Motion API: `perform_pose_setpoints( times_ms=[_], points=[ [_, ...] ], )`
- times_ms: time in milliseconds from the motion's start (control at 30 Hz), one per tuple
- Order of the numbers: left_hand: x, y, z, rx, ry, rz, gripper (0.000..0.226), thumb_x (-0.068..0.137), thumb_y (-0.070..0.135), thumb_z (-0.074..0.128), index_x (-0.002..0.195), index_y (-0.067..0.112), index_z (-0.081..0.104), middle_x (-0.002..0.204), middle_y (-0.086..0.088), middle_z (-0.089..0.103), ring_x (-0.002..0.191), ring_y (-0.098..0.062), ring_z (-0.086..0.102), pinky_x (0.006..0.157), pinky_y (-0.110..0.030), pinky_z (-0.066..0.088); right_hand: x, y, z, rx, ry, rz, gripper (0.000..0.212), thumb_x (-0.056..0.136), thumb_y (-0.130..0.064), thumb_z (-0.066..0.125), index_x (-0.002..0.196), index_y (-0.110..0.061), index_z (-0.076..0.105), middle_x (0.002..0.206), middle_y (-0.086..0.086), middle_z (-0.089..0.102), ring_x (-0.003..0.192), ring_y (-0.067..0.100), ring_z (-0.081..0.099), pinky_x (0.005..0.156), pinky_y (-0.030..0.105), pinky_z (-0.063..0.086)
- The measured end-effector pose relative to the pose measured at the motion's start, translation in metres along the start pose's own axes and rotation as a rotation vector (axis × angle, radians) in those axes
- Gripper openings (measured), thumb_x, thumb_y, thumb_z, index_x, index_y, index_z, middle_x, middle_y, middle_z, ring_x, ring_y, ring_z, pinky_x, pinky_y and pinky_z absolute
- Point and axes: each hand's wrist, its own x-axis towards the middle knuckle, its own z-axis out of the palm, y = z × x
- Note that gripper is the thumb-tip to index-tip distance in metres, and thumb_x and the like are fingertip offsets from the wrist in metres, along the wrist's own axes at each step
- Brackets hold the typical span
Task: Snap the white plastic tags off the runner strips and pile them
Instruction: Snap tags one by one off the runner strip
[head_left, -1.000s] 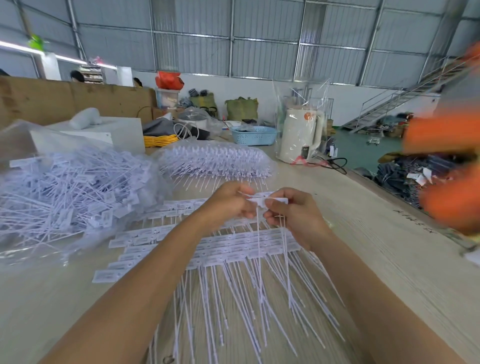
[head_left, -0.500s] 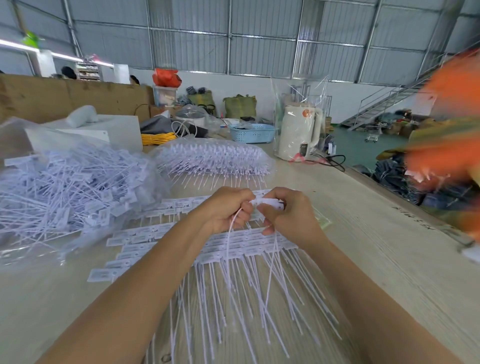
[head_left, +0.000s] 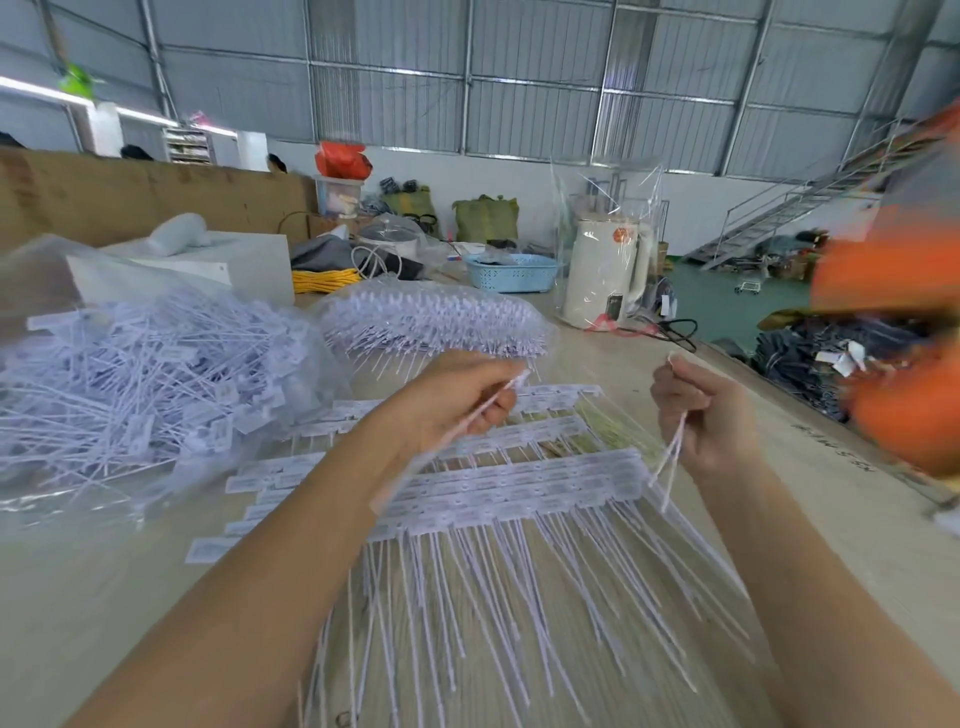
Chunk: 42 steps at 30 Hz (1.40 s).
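Both hands are raised mid-frame, well apart, over the runner strips (head_left: 519, 488) that lie in overlapping rows on the table (head_left: 831, 519), tails fanning toward the lower edge. Left hand (head_left: 447, 410) has its fingers curled round a white tag (head_left: 493, 405), blurred, angled down-left. Right hand (head_left: 701, 415), right of centre, pinches thin white stems (head_left: 672, 452) that dangle below the fist – whether that is a tag or a spent runner piece I cannot tell (motion blur).

Pile of loose tags (head_left: 145, 384) sits on clear plastic at left of frame; a bagged bundle (head_left: 431, 322) lies behind, centre. Kettle (head_left: 605, 275) and blue basket (head_left: 511, 270) stand farther back, and an orange blur fills the right edge.

Step in hand, judged: the piece looks separated, so next is the drop onto the left pile. To do it well – carry the left-hand tag over the pile and release low so it doesn't scatter, keep the right-hand piece clear of the rows, then grip the next strip close to the joint and twist short rather than pull, so the tails don't tangle.
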Motion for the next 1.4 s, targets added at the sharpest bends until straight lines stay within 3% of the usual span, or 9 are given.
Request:
perform_pose_setpoints(
  times_ms=[100, 300, 433, 700, 767, 933, 1067, 1167, 1400],
  points=[
    [0.002, -0.005, 0.015, 0.090, 0.060, 0.119, 0.011, 0.091, 0.016, 0.060, 0.081, 0.013, 0.063, 0.055, 0.004, 0.063, 0.047, -0.005, 0.054, 0.051, -0.017, 0.042, -0.004, 0.021, 0.019, 0.072, -0.133, 0.088, 0.010, 0.086, -0.001, 0.046, 0.080, -0.009, 0.044, 0.060, 0.002, 0.044, 0.041, 0.003, 0.046, 0.037, 0.011, 0.041],
    [0.004, -0.008, 0.025, 0.121, 0.179, 0.202, 0.011, 0.086, -0.005, 0.059, 0.097, -0.002, 0.062, 0.074, -0.008, 0.064, 0.053, -0.009, 0.051, 0.045, -0.014, 0.041, -0.011, 0.062, 0.039, -0.547, -0.061, -0.051, 0.011, 0.090, -0.008, 0.056, 0.080, -0.010, 0.061, 0.078, 0.006, 0.060, 0.070, 0.013, 0.055, 0.060, 0.023, 0.042],
    [0.002, -0.012, 0.031, 0.150, 0.155, 0.184, 0.011, 0.085, -0.004, 0.062, 0.078, 0.005, 0.062, 0.073, -0.009, 0.064, 0.053, -0.006, 0.055, 0.054, -0.014, 0.048, -0.013, 0.069, 0.038, -0.575, -0.059, -0.098, 0.009, 0.091, -0.013, 0.059, 0.083, -0.012, 0.063, 0.066, 0.000, 0.062, 0.064, 0.012, 0.055, 0.063, 0.027, 0.043],
    [-0.003, -0.015, 0.049, 0.119, 0.010, 0.158, 0.021, 0.084, -0.006, 0.060, 0.091, 0.013, 0.059, 0.079, -0.006, 0.065, 0.074, -0.020, 0.062, 0.068, -0.026, 0.051, -0.017, 0.069, 0.043, -0.447, 0.045, -0.167, 0.008, 0.094, -0.011, 0.056, 0.088, -0.013, 0.061, 0.078, 0.011, 0.059, 0.063, 0.024, 0.058, 0.059, 0.035, 0.046],
    [-0.004, -0.019, 0.054, 0.118, -0.003, 0.139, 0.022, 0.083, -0.007, 0.061, 0.096, 0.010, 0.057, 0.075, -0.009, 0.064, 0.066, -0.022, 0.062, 0.064, -0.028, 0.052, -0.017, 0.069, 0.043, -0.458, 0.075, -0.182, 0.007, 0.094, -0.013, 0.057, 0.090, -0.015, 0.062, 0.073, 0.010, 0.060, 0.052, 0.024, 0.057, 0.045, 0.026, 0.043],
    [-0.002, -0.025, 0.057, 0.159, -0.025, 0.080, 0.019, 0.090, -0.001, 0.056, 0.074, 0.008, 0.061, 0.061, -0.004, 0.060, 0.045, -0.008, 0.056, 0.051, -0.019, 0.051, -0.015, 0.070, 0.039, -0.494, 0.086, -0.286, 0.016, 0.092, -0.009, 0.058, 0.092, -0.023, 0.067, 0.077, 0.005, 0.064, 0.064, 0.016, 0.061, 0.041, 0.020, 0.040],
    [-0.002, -0.024, 0.056, 0.160, 0.025, 0.108, 0.027, 0.096, 0.007, 0.050, 0.070, 0.007, 0.059, 0.060, -0.005, 0.055, 0.039, -0.006, 0.048, 0.044, -0.018, 0.043, -0.009, 0.070, 0.031, -0.724, 0.056, -0.401, 0.016, 0.094, -0.012, 0.055, 0.100, -0.023, 0.066, 0.075, -0.002, 0.065, 0.057, 0.006, 0.058, 0.051, 0.023, 0.049],
    [-0.001, -0.023, 0.058, 0.239, 0.118, 0.154, 0.032, 0.097, 0.010, 0.048, 0.067, 0.007, 0.055, 0.061, -0.006, 0.053, 0.043, -0.009, 0.045, 0.046, -0.021, 0.039, -0.006, 0.072, 0.025, -1.021, -0.030, -0.477, 0.022, 0.099, -0.018, 0.046, 0.116, -0.014, 0.060, 0.074, -0.003, 0.061, 0.057, 0.001, 0.056, 0.058, 0.014, 0.048],
    [-0.011, -0.011, 0.076, 0.220, 0.133, 0.306, 0.026, 0.099, 0.015, 0.044, 0.079, 0.010, 0.061, 0.054, 0.009, 0.057, 0.048, -0.005, 0.047, 0.058, -0.025, 0.046, -0.009, 0.047, 0.039, -1.110, -0.001, -0.745, 0.023, 0.099, -0.014, 0.043, 0.111, -0.019, 0.062, 0.086, -0.004, 0.063, 0.068, -0.002, 0.056, 0.062, 0.020, 0.043]
  ],
)
